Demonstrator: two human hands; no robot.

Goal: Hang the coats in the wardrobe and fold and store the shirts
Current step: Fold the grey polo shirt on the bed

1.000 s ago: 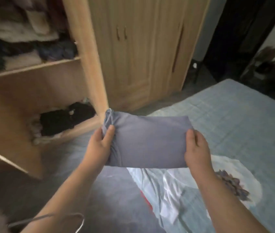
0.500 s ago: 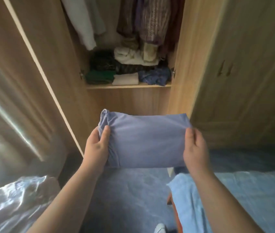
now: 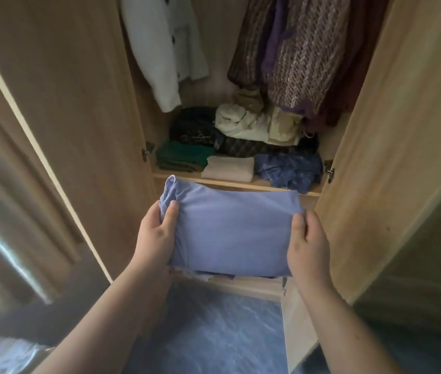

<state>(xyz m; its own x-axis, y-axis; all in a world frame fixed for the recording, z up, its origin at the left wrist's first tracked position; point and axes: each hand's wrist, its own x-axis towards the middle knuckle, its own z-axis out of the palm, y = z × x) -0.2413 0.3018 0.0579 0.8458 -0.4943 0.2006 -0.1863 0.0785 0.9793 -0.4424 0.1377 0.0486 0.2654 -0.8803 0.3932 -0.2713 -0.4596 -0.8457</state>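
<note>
Left hand [image 3: 157, 233] and right hand [image 3: 308, 245] are gripping the folded shirt [image 3: 232, 228] by its ends, near the shelf [image 3: 268, 185]. Holding it level while sliding it in is looking safest.

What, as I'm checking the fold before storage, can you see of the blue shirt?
The shirt is pale blue, soft-looking fabric, folded into a flat rectangle, bunched at its far left corner. It is held roughly level in front of the open wardrobe, close to its shelf. The left hand grips its left edge and the right hand its right edge, thumbs on top.
</note>
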